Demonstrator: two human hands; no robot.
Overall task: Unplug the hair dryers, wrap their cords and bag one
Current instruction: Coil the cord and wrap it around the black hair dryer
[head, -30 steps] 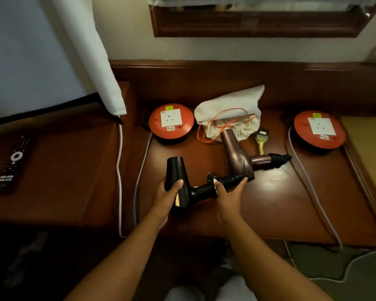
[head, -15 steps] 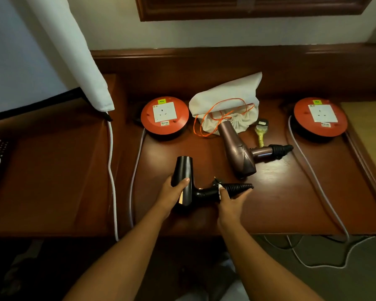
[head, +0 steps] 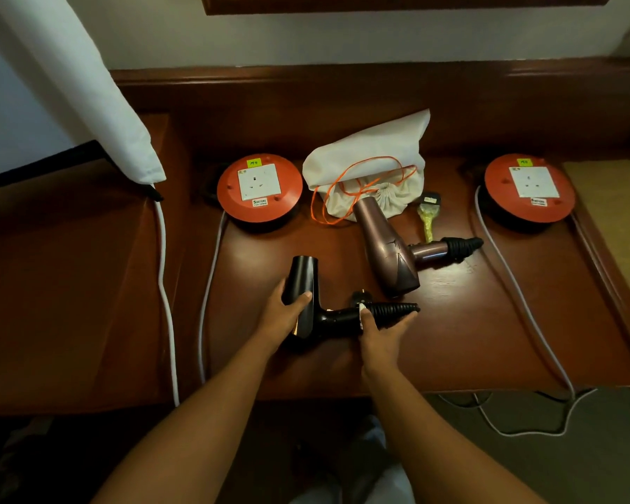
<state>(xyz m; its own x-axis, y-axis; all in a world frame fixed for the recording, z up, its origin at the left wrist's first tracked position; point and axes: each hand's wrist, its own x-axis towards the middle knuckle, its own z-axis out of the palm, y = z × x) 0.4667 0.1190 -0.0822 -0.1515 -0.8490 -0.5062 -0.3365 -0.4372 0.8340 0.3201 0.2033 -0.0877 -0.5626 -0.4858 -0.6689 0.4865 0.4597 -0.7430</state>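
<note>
On the desk [head: 488, 321], one hair dryer [head: 308, 300] lies at frame centre, a second dryer [head: 390, 249] upper right of it, the bag [head: 371, 158] above, a socket reel [head: 259, 189] left, another reel [head: 530, 189] far right.

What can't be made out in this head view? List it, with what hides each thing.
- Black hair dryer: its rear end lies under the left hand, and part of the handle under the right hand.
- Labels on the left socket reel and right socket reel: print mostly too small to read.
- White bag: its contents are hidden by the cloth.
- Grey cables: their ends drop behind the table edge.
</note>
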